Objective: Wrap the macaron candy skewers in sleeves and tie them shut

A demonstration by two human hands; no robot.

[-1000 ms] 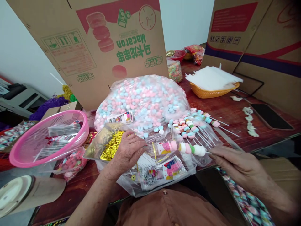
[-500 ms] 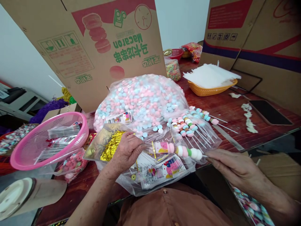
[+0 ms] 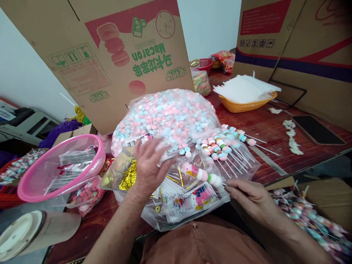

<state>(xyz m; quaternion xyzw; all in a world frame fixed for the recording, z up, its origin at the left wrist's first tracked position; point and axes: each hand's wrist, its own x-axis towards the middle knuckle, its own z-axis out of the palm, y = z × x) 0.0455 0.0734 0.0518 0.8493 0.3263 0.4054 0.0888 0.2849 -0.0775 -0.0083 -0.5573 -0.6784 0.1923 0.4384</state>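
Between the thumb and fingers of my right hand (image 3: 247,196) is the stick end of a candy skewer (image 3: 205,176), pointing left with pink, white and green sweets in a printed clear wrapper. My left hand (image 3: 150,167) is raised with fingers spread and blurred, holding nothing. Beside it lies a metal tray of gold twist ties (image 3: 128,176). Under the skewer, printed wrappers (image 3: 189,201) and white sticks (image 3: 172,187) lie on clear plastic. Several unwrapped candy skewers (image 3: 217,146) rest farther back, next to a big clear bag of pastel candies (image 3: 165,113).
A pink basket (image 3: 24,183) with wrappers and a lidded cup (image 3: 52,231) stand at left. A yellow basket of white sticks (image 3: 242,106) and a phone (image 3: 317,129) lie at right. Cardboard boxes (image 3: 115,84) rise behind. Wrapped skewers (image 3: 310,220) fill a box below right.
My left hand has let go of the skewer's wrapper end, opened and risen. My right hand has moved a little left with the skewer, which now tilts more.
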